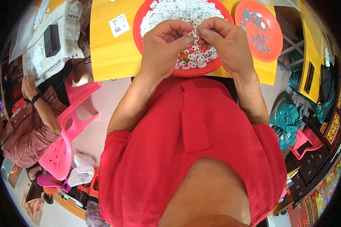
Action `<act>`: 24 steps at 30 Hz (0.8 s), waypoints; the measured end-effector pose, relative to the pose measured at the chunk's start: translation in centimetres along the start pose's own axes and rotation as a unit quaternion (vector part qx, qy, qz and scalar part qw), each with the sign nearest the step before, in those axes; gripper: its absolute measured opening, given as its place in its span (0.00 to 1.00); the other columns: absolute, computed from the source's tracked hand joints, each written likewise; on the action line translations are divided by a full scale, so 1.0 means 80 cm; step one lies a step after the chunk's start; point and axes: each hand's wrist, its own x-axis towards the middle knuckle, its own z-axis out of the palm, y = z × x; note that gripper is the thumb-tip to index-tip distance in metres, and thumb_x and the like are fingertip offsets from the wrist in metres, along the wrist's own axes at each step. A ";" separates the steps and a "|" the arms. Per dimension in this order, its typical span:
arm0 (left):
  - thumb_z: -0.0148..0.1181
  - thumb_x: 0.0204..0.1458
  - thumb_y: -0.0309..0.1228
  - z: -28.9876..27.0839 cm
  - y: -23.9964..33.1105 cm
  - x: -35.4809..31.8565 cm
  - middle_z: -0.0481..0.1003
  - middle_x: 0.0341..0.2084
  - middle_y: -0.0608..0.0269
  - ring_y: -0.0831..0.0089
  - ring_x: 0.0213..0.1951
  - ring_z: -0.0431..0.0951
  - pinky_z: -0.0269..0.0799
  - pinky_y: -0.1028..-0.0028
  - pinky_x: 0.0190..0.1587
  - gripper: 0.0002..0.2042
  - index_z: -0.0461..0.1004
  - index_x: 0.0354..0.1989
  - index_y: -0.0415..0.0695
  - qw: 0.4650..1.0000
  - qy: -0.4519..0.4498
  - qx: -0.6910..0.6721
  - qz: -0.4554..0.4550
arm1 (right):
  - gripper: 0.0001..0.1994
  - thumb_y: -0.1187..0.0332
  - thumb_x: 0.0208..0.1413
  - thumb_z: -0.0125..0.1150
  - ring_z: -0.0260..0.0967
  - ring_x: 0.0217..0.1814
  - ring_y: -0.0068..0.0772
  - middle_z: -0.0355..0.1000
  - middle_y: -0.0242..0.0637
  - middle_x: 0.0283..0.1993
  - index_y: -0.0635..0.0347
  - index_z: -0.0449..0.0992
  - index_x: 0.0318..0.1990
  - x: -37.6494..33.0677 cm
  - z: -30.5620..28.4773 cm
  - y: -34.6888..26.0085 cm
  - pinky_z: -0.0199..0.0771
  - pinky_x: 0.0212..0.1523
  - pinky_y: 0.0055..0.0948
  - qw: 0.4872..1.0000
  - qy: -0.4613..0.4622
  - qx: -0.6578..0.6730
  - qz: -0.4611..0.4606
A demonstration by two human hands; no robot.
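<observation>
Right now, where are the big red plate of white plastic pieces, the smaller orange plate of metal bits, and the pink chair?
big red plate (pixel 139 22), head view, its bare left rim.
smaller orange plate (pixel 271 53), head view, its bare lower rim.
pink chair (pixel 58 155), head view, its slotted backrest.

Both hands (pixel 195 39) raised together, fingertips pinched and meeting
</observation>
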 end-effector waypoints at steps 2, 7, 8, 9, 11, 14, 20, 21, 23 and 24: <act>0.55 0.41 0.15 -0.002 -0.001 0.000 0.71 0.26 0.65 0.81 0.29 0.70 0.67 0.85 0.32 0.09 0.70 0.33 0.35 1.000 0.001 0.003 0.002 | 0.06 0.73 0.52 0.51 0.63 0.26 0.17 0.67 0.31 0.25 0.68 0.70 0.33 0.001 0.001 0.000 0.64 0.28 0.16 1.000 -0.004 -0.018 0.003; 0.56 0.41 0.15 -0.002 -0.002 0.000 0.70 0.25 0.65 0.81 0.28 0.70 0.67 0.85 0.31 0.09 0.71 0.32 0.36 1.000 -0.001 0.011 0.007 | 0.06 0.73 0.51 0.52 0.62 0.26 0.17 0.66 0.30 0.24 0.68 0.70 0.32 0.001 -0.001 -0.002 0.64 0.27 0.16 0.998 -0.026 -0.060 -0.020; 0.56 0.41 0.15 -0.002 -0.002 0.000 0.70 0.25 0.65 0.82 0.28 0.70 0.66 0.85 0.30 0.09 0.71 0.32 0.36 1.000 0.001 0.010 0.003 | 0.06 0.73 0.51 0.52 0.62 0.26 0.17 0.66 0.30 0.24 0.68 0.70 0.32 0.001 -0.001 -0.002 0.64 0.27 0.16 0.998 -0.026 -0.060 -0.021; 0.56 0.40 0.15 -0.001 -0.002 -0.001 0.70 0.25 0.66 0.82 0.28 0.70 0.66 0.85 0.30 0.09 0.71 0.32 0.36 1.000 0.002 0.009 -0.001 | 0.06 0.73 0.51 0.52 0.62 0.25 0.17 0.66 0.29 0.24 0.67 0.70 0.31 0.000 -0.002 -0.003 0.63 0.27 0.16 0.997 -0.026 -0.074 -0.020; 0.56 0.40 0.15 -0.002 -0.003 -0.001 0.70 0.25 0.66 0.82 0.28 0.69 0.66 0.86 0.30 0.08 0.70 0.32 0.36 1.000 -0.004 0.020 0.001 | 0.05 0.73 0.51 0.52 0.61 0.25 0.16 0.65 0.28 0.23 0.67 0.70 0.30 -0.001 -0.003 -0.004 0.63 0.27 0.16 0.996 -0.026 -0.088 -0.019; 0.56 0.40 0.16 -0.001 -0.004 -0.002 0.70 0.24 0.66 0.83 0.28 0.69 0.65 0.86 0.29 0.08 0.70 0.32 0.36 0.999 -0.010 0.040 0.005 | 0.05 0.73 0.50 0.52 0.61 0.25 0.15 0.65 0.27 0.23 0.66 0.69 0.28 -0.001 -0.005 -0.007 0.62 0.26 0.15 0.993 -0.041 -0.107 -0.014; 0.56 0.41 0.16 0.002 -0.001 -0.004 0.70 0.24 0.67 0.83 0.28 0.69 0.65 0.86 0.29 0.09 0.70 0.32 0.36 0.997 -0.008 0.073 0.010 | 0.04 0.75 0.47 0.52 0.59 0.23 0.14 0.65 0.28 0.20 0.67 0.70 0.28 -0.002 -0.004 -0.007 0.60 0.24 0.17 0.997 -0.044 -0.071 -0.007; 0.56 0.41 0.16 0.003 -0.001 -0.004 0.70 0.24 0.67 0.83 0.28 0.69 0.65 0.86 0.29 0.09 0.70 0.33 0.36 0.997 -0.004 0.080 0.005 | 0.04 0.75 0.46 0.53 0.58 0.23 0.14 0.65 0.28 0.19 0.67 0.70 0.27 -0.002 -0.002 -0.006 0.59 0.23 0.17 0.996 -0.034 -0.077 -0.015; 0.56 0.41 0.16 0.003 -0.001 -0.004 0.70 0.25 0.67 0.83 0.28 0.69 0.66 0.86 0.29 0.09 0.70 0.33 0.36 0.997 -0.006 0.077 0.013 | 0.04 0.75 0.46 0.53 0.58 0.22 0.14 0.65 0.28 0.19 0.67 0.70 0.27 -0.003 0.000 -0.004 0.59 0.23 0.17 0.996 -0.024 -0.084 -0.022; 0.56 0.41 0.16 0.003 -0.001 -0.004 0.70 0.25 0.67 0.83 0.28 0.69 0.66 0.85 0.30 0.09 0.70 0.32 0.35 0.997 -0.008 0.075 0.020 | 0.04 0.74 0.46 0.53 0.58 0.22 0.14 0.65 0.28 0.19 0.67 0.70 0.27 -0.004 0.002 -0.003 0.59 0.22 0.17 0.995 -0.009 -0.093 -0.026</act>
